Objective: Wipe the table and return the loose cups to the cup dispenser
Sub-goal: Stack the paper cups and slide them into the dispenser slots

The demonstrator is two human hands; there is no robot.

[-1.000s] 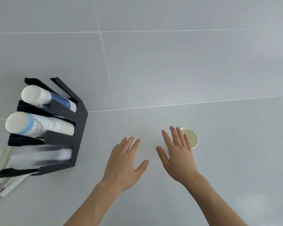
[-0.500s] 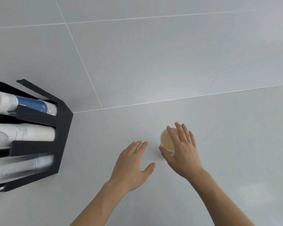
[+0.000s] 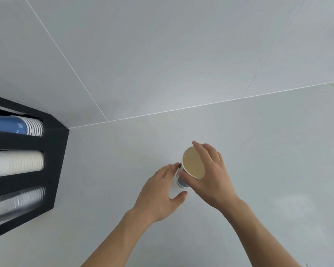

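Observation:
A paper cup with a cream inside and a blue-and-white printed wall is tilted toward me over the pale table. My right hand wraps its rim and far side. My left hand touches the cup's lower wall from the left, thumb under it. The black cup dispenser lies at the left edge with three slots: blue-printed cups, white cups and clear plastic cups. The dispenser's left part is out of frame.
A tiled grey wall rises behind the table, meeting it along a white seam. The table surface stretches to the right and toward me around both forearms.
My right hand closed around the cup and tipped it up off the table. My left hand moved right to meet the cup. The view shifted right, pushing the dispenser further out of frame.

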